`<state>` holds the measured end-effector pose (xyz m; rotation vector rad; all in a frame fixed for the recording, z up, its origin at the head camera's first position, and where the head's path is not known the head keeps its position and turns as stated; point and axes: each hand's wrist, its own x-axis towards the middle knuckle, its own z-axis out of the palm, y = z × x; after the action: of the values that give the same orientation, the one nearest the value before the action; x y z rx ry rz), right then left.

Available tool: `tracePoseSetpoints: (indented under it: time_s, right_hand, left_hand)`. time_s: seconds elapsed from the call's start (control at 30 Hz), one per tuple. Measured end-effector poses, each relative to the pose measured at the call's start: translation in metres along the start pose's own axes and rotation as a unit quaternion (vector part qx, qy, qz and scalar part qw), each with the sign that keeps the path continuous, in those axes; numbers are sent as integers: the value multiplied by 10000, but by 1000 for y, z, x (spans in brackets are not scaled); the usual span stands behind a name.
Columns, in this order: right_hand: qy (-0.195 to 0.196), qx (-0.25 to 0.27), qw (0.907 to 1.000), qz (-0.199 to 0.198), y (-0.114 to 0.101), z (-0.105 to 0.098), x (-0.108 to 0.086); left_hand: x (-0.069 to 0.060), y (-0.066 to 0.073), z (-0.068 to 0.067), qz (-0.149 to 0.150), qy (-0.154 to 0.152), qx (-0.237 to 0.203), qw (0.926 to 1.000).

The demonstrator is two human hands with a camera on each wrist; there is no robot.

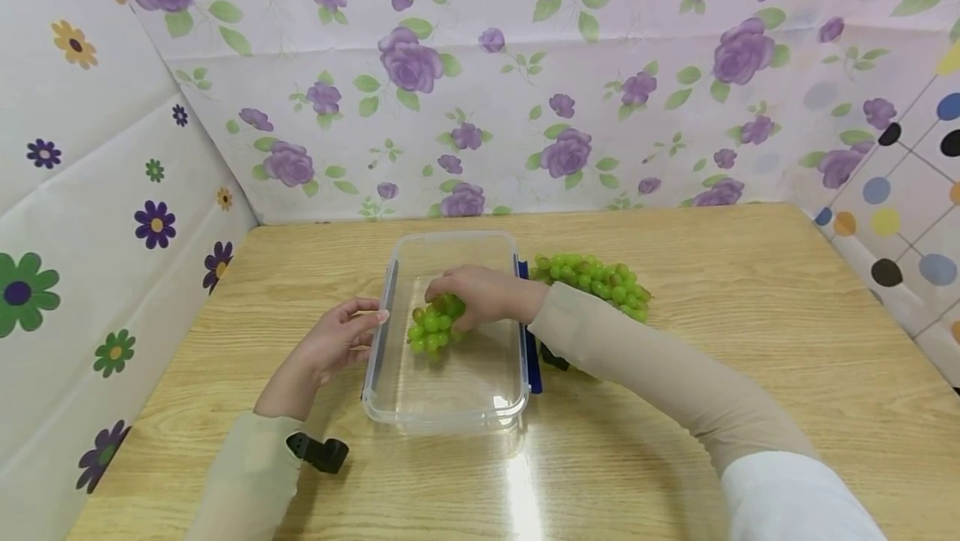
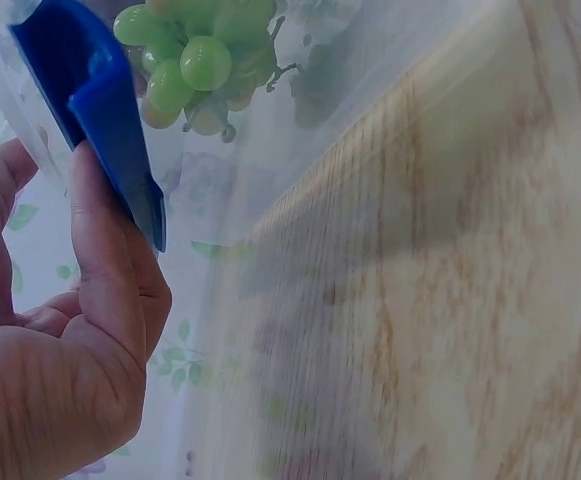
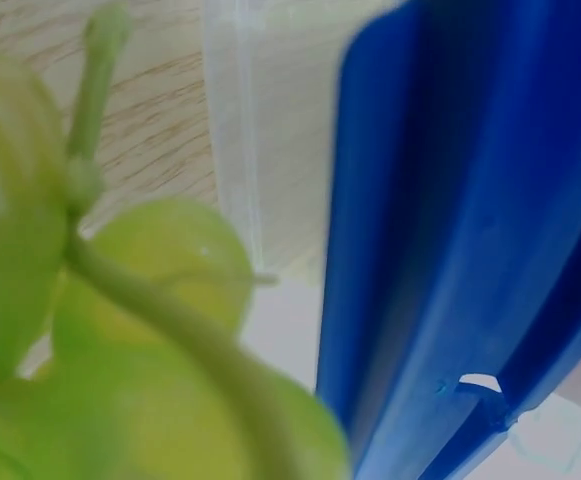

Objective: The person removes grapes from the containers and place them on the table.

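Observation:
A clear rectangular plastic container (image 1: 480, 383) with blue side clips stands uncovered on the table. My right hand (image 1: 483, 299) reaches inside it and grips a bunch of green grapes (image 1: 431, 331); its fingertips are partly hidden behind the fruit. At the container's left side, my left hand (image 1: 347, 334) holds the rim, thumb on the edge and fingers along the outside. In the left wrist view those fingers lie against a blue clip (image 2: 105, 100), and the grapes (image 2: 205, 65) show through the clear wall. Another blue clip (image 3: 450, 240) fills much of the right wrist view.
A second bunch of green grapes (image 1: 596, 278) lies on the wooden table (image 1: 735, 291) just right of the container, partly behind my right forearm. Flower-patterned sheets (image 1: 465, 99) close off the back and left; a dotted sheet (image 1: 900, 216) stands at the right.

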<state>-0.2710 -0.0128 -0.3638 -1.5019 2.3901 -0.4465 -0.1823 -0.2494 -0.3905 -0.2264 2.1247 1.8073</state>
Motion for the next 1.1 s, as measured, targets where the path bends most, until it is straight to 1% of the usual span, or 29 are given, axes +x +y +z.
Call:
tracePoseSetpoints:
  time_s: [0.3,0.53,0.7,0.97,1.1]
  right_hand:
    - [89,135,9999,-61,-5,-2,-4]
    - [183,71,9997,-119,-7,-2,-8]
    - [296,127,9993,-176,-7,-1,-10]
    - [374,228,9990,70,-8,-1,-14]
    - [441,242,9987,70,-8,-1,-16]
  left_hand:
    - [-1,-1,0,7,-30,11,10000]
    - [-2,1,1,9,-4,27,10000]
    - [-1,1,1,21,-33,17,10000]
    - [-1,1,0,14,-66,11,10000]
    - [-1,1,0,0,-72,5,10000]
